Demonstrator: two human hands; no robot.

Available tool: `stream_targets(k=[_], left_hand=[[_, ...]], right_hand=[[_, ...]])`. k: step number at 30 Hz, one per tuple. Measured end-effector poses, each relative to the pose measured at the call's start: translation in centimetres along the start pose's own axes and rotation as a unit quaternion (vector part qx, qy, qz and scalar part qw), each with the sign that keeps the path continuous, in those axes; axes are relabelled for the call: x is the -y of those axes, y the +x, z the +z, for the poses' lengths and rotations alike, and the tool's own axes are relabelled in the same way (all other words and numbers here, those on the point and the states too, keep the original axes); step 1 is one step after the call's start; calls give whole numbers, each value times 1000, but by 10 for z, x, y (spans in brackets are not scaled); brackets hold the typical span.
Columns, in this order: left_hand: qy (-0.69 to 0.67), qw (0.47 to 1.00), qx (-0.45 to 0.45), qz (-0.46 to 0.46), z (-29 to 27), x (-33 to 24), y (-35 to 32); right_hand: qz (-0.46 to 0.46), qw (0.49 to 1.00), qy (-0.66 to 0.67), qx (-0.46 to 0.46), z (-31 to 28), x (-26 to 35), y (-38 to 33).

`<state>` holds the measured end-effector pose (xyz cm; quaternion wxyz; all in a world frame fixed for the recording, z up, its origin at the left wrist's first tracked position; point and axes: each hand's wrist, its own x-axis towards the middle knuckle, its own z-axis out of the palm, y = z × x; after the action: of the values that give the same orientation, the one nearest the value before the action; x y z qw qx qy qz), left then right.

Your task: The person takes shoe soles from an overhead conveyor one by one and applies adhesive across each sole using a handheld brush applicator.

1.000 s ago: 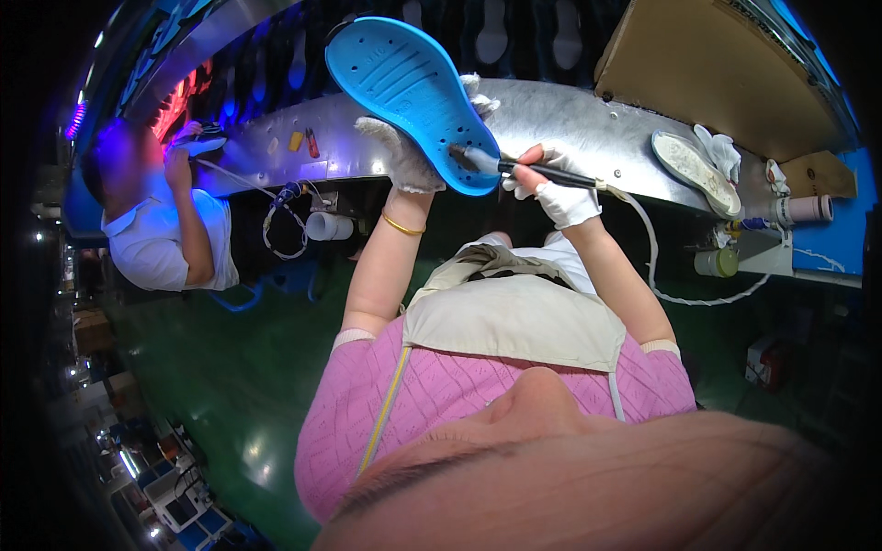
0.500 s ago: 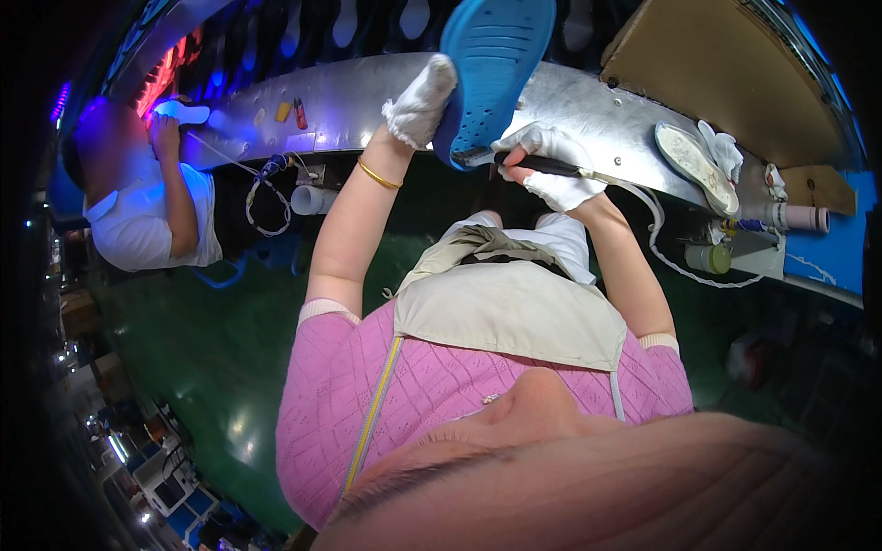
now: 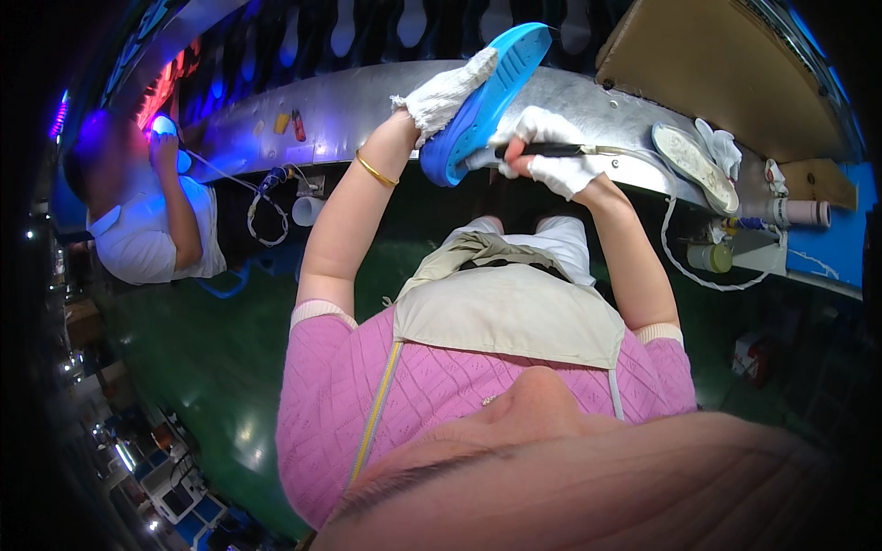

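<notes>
Tabletop (image 3: 354, 106) metal, floor (image 3: 184, 376) green, co-worker (image 3: 152, 225) at far L. Blue sole (image 3: 507, 84) held up at tabletop's near edge; long axis slants, far end up-R, near end down-L. L hand (image 3: 452, 90) has grip clamped on sole; R hand (image 3: 549, 130), clamped on brush (image 3: 556, 150), tip by near end. Vs half-sec ago, sole leans more R.

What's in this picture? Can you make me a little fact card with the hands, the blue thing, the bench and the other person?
Left hand: gloved, gripping the blue shoe sole
Right hand: gloved, fingertips bare, holding a black-handled brush
Sole's pose: tilted, one end toward the wearer
Brush tip: beside the sole's near end; contact unclear
Metal bench: off-white sole lying to the right
Behind bench, right: cardboard box
Co-worker: at left, white shirt
</notes>
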<state>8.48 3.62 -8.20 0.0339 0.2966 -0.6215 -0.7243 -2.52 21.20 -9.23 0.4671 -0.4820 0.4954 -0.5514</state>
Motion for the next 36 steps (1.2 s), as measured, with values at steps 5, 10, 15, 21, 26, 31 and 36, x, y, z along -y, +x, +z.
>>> stream_targets(k=[5,10,15,21,26,31,36], left_hand=[[-9,1000,1,29,-6,7,6],[-20,998,-9,55,-7,9,3],[-123,989,-15,86,-18,11,-8],[-418,859,184,233,-51,13,-15],[-485,847,203,73,-8,64,-16],[-481,857,139,122,38,79,-39],[-464,871,109,117,66,76,-44]], right_hand=[[-23,993,-113,-16,-9,-1,2],[-73,977,-187,-68,-22,-4,9],[-30,985,-167,8,-30,0,0],[-77,983,72,-152,-23,13,-14],[-76,969,88,-218,-15,-12,-21],[-84,967,66,-230,-9,-15,-24],[-230,925,-158,-259,8,-4,-16]])
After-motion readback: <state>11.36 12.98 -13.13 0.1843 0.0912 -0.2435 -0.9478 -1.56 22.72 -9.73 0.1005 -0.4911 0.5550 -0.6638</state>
